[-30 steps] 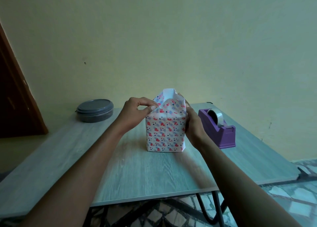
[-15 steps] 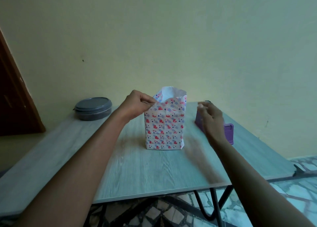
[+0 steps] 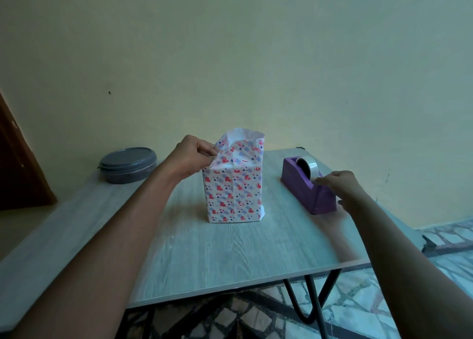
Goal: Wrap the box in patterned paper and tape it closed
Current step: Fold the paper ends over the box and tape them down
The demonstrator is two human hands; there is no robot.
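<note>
Most of the upright box wrapped in white paper printed with red hearts and blue squares (image 3: 233, 185) is being shown covered at mid-table, though its top flaps are standing unfolded and untaped. One folded corner is being pinched by the left hand (image 3: 190, 157). The right hand (image 3: 339, 185), earlier on the box, is now being curled onto the purple tape dispenser (image 3: 308, 185), fingertips at the tape end.

A pale yellow wall (image 3: 281, 57) stands behind a grey wood-grain table (image 3: 230, 256) on black legs. The floor (image 3: 358, 305) is patterned tile.
</note>
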